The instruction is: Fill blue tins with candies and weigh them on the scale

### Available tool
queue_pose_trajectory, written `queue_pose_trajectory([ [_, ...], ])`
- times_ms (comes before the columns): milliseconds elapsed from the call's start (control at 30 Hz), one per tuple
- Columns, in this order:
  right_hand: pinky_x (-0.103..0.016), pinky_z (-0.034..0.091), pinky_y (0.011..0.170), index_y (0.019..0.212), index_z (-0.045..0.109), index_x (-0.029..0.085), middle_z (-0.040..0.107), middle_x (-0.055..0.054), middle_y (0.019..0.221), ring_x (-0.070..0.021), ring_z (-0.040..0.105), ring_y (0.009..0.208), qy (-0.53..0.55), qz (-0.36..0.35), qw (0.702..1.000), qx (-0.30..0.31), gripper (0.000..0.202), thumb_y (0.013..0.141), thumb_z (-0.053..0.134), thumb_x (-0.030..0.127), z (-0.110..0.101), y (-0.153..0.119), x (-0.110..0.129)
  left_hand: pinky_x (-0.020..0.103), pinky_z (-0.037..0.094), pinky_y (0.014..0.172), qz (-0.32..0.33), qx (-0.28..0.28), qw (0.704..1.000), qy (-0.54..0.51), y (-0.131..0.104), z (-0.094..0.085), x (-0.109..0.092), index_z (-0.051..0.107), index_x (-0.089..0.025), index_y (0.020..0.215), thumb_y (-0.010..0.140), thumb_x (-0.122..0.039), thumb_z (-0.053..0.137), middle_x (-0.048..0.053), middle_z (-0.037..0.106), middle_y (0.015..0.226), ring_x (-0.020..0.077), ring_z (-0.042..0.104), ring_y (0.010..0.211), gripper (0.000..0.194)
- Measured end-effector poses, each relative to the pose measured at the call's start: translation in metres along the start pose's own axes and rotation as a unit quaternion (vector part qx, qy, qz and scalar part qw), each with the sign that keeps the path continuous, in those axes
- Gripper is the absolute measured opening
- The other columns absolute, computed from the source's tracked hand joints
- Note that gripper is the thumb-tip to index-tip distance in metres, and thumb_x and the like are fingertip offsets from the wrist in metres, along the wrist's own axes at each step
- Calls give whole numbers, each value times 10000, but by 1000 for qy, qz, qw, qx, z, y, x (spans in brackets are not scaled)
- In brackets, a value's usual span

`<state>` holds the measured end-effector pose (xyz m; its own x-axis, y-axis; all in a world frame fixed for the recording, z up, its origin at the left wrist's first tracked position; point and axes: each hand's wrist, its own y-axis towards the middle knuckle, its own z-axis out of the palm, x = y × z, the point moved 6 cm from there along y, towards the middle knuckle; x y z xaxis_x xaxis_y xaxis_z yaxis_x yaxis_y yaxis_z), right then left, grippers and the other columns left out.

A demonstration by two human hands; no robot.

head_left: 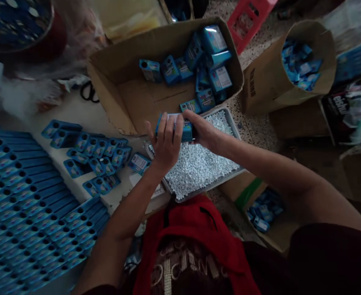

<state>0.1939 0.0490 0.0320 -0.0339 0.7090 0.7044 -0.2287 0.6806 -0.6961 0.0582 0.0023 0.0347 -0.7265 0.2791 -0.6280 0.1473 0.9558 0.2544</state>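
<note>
Both hands hold one small blue box (186, 132) over the near side of a large cardboard carton. The fingers of my left hand (167, 143) lie across its top and left part. My right hand (204, 130) grips its right end, with the thumb side near the top edge. Under the hands is a grey tray (236, 127) filled with small white pellets (199, 168). Several blue boxes (205, 53) lie in the right part of the open carton (131, 94). Another blue box (139, 162) lies just left of the tray.
Rows of blue boxes (23, 205) fill the lower left, with a looser group (97, 147) beside them. Black scissors (89, 92) lie left of the carton. A red stool (249, 20), a paper sack of blue packets (266, 78) and a lower carton (280, 229) are on the right.
</note>
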Motion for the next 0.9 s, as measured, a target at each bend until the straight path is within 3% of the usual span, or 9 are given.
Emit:
queue_pose_trajectory([
  [167,-370,429,560,959,685,263,704,-58,753,-237,631,654,-15,46,998,37,716,943,589,972,-17,-27,-61,660,342,1466,2,56,998,6,-34,3,-7,696,-228,1498,1097,-207,653,185,751,1575,389,677,1552,403],
  [267,-429,565,703,941,746,256,774,-103,845,-285,724,771,-151,-34,988,25,960,909,354,1132,-52,-18,-89,599,537,1295,-65,116,986,98,-55,-2,15,737,-224,1377,935,-278,824,201,789,1462,448,734,1414,454],
  [333,-543,619,984,995,800,250,837,-158,1059,-356,778,1020,-279,-171,944,-43,1027,944,258,1120,-79,-2,-91,560,603,1185,-163,166,958,166,-70,-8,40,723,-227,1373,839,-342,917,197,814,1385,464,763,1332,580],
  [400,-636,507,1252,1150,844,234,826,-207,1389,-419,725,1345,-392,-287,873,-50,995,1036,246,1022,-88,20,-93,520,626,1129,-246,212,924,203,-82,-12,61,670,-234,1460,822,-409,960,186,822,1399,455,779,1320,723],
  [500,-667,329,1422,1474,791,244,612,-162,1796,-419,481,1708,-482,-371,791,64,777,1154,349,798,-72,62,-108,469,628,1105,-288,264,891,230,-89,-6,75,608,-236,1539,847,-455,983,175,825,1438,433,789,1351,817],
  [600,-696,199,1475,1612,717,253,500,-136,1891,-422,310,1824,-504,-406,752,125,727,1165,405,734,-58,90,-127,457,624,1092,-291,318,866,254,-88,9,73,614,-188,1526,863,-446,991,208,825,1423,435,795,1348,805],
  [733,-709,236,1458,1597,719,236,532,-166,1864,-426,370,1788,-475,-399,776,115,757,1138,417,757,-57,90,-152,483,626,1091,-301,392,826,271,-83,32,64,644,-135,1469,863,-490,1003,259,821,1395,458,799,1336,788],
  [833,-658,367,1405,1442,795,240,690,-182,1706,-413,586,1601,-405,-358,839,71,740,1080,474,800,-56,73,-169,483,632,1085,-290,422,816,267,-74,49,54,672,-142,1427,821,-522,1036,250,830,1356,465,807,1316,802],
  [900,-599,451,1351,1273,837,235,796,-195,1516,-395,688,1449,-293,-319,901,-11,732,1005,545,851,-58,62,-177,475,632,1084,-280,427,819,262,-67,60,50,688,-173,1399,788,-553,1056,217,844,1324,459,812,1301,809],
])
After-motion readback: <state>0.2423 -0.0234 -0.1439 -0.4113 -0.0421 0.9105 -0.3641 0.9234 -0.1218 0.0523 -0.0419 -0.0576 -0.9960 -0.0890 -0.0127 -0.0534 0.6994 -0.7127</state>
